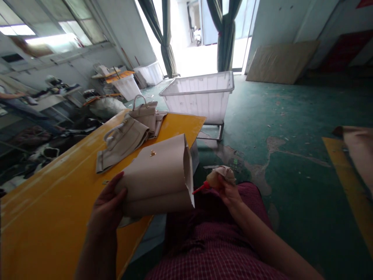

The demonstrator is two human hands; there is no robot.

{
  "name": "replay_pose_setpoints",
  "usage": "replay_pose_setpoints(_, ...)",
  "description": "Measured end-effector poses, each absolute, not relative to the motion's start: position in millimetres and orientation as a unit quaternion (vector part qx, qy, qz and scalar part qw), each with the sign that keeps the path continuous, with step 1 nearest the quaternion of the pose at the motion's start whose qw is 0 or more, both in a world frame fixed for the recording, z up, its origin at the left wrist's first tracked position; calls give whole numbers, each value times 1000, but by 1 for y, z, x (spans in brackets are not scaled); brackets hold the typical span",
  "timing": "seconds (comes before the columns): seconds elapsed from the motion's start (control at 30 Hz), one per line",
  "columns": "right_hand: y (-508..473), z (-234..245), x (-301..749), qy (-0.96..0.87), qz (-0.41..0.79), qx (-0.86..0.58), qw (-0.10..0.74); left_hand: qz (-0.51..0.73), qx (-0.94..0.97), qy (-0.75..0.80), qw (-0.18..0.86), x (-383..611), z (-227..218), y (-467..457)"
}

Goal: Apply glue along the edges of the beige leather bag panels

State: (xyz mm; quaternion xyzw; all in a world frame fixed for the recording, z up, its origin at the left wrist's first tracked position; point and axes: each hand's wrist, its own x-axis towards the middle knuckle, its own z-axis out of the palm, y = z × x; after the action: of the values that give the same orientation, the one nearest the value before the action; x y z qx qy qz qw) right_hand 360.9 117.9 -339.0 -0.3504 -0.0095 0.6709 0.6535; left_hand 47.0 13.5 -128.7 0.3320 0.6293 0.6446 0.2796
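My left hand [107,206] grips the left end of a beige handbag body [157,177], thumb on its near face. The bag piece is tilted above the table's edge, with a small gold clasp [153,153] on its upper face and its open end turned to the right. In my right hand [229,190] is a glue bottle [217,179] with a red nozzle and pale wrapping around it. The nozzle's tip points left, close to the bag's lower right edge; whether it touches cannot be made out.
Several beige handbags [125,140] with handles lie at the far end of the yellow table [58,217]. Beyond it stands a white plastic bin [195,101] on a metal frame. Another yellow surface [344,175] holds beige material at right. A person's arm shows far left.
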Motion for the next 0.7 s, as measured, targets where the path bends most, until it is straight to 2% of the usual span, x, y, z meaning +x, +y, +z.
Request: replay_pose_setpoints(0.7, 62, -309, 373, 39, 710, -339, 616, 660, 274, 632, 300, 57, -136, 1)
